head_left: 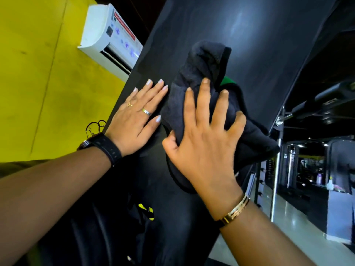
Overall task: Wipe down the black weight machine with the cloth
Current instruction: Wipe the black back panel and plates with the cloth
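Our right hand, fingers spread wide, presses the crumpled black fabric cloth onto the flat black weight machine panel. Our left hand lies flat and open on this panel, just beside the cloth. We judge the wiping underway; pale streaks higher on the panel are not yet wiped.

Bare black panel lies open across the upper middle of the frame, above the cloth. The left hand lies flat just left of the cloth. An air conditioner crowds the panel's upper-left edge, and a pole stands by its right edge.
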Action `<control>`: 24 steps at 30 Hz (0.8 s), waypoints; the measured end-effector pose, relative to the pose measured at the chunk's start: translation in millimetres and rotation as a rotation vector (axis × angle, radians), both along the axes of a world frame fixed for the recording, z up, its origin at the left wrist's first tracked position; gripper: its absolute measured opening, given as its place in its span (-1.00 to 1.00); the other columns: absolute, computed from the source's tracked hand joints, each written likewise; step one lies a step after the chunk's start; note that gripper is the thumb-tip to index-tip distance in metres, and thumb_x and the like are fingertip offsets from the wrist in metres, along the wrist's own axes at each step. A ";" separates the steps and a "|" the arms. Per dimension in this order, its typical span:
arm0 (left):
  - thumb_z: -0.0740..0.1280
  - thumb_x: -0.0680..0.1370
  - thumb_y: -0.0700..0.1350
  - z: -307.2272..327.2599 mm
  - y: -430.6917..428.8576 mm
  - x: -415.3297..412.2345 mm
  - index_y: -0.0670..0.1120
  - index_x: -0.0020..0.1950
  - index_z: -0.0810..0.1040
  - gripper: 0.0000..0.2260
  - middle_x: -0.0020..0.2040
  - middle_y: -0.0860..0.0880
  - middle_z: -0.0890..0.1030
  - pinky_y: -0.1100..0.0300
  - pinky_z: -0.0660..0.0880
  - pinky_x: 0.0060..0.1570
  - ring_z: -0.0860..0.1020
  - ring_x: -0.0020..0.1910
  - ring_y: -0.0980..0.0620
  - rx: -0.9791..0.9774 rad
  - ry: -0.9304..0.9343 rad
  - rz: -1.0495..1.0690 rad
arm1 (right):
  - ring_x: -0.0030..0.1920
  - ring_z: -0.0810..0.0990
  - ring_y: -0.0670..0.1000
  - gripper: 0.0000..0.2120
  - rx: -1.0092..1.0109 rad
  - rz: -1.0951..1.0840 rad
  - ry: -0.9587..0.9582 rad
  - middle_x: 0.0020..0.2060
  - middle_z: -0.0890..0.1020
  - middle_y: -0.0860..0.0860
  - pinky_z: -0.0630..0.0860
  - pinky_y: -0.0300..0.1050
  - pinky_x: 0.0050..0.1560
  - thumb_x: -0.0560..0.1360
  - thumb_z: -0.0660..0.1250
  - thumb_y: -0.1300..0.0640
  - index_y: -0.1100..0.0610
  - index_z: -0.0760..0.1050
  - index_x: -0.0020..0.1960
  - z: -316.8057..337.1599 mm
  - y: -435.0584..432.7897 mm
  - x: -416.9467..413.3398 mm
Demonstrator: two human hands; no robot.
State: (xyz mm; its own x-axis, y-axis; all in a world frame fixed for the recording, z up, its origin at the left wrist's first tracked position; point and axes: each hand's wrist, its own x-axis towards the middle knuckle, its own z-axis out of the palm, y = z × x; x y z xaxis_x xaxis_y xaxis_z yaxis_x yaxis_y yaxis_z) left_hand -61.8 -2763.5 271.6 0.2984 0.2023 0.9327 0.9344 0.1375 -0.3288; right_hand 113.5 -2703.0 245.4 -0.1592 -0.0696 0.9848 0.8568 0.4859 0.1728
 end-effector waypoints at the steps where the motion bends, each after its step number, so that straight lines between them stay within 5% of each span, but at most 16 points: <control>1: 0.06 0.62 0.01 0.1 0.2 0.7 -0.13 0.56 0.16 -0.48 0.55 -0.01 0.14 0.15 -0.09 0.51 0.09 0.55 -0.04 0.001 0.000 -0.007 | 0.46 0.23 0.31 -0.25 0.001 0.003 0.000 0.53 0.18 0.17 0.16 0.35 0.24 0.42 0.11 -0.18 0.15 0.20 0.52 -6.2 -0.9 -1.7; 9: 0.02 0.64 0.04 0.9 -1.1 1.2 -0.13 0.56 0.20 -0.49 0.56 -0.07 0.19 -0.02 0.02 0.51 0.11 0.55 -0.08 -0.007 -0.010 -0.007 | 0.45 0.20 0.29 -0.21 -0.001 -0.019 0.010 0.52 0.19 0.14 0.16 0.34 0.28 0.37 0.16 -0.19 0.12 0.20 0.53 -77.2 -4.3 -13.0; 19: 0.04 0.64 0.02 -5.9 -2.8 2.9 -0.12 0.56 0.19 -0.50 0.56 -0.06 0.19 0.02 -0.02 0.50 0.11 0.55 -0.08 0.009 -0.029 0.004 | 0.46 0.18 0.20 -0.33 -0.010 0.036 -0.049 0.40 0.33 0.00 0.08 0.27 0.37 0.37 0.18 -0.19 -0.01 0.32 0.45 -189.9 -12.6 -31.8; 24: 0.05 0.63 0.02 -6.6 -3.7 3.6 -0.11 0.56 0.19 -0.50 0.56 -0.07 0.20 0.03 -0.01 0.51 0.11 0.55 -0.08 0.013 -0.034 0.008 | 0.45 0.23 0.16 -0.31 -0.015 0.136 -0.060 0.40 0.35 -0.04 0.07 0.24 0.38 0.32 0.24 -0.24 -0.05 0.34 0.42 -190.0 -15.1 -25.6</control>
State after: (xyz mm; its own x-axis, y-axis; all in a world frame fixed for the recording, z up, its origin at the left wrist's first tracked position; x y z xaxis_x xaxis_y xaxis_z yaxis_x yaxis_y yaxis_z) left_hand -58.1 -2767.2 265.0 0.2647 0.1927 0.9449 0.9439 0.1491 -0.2948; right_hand 87.8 -2718.0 55.4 -0.2077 -0.0795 0.9750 0.7713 0.5996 0.2132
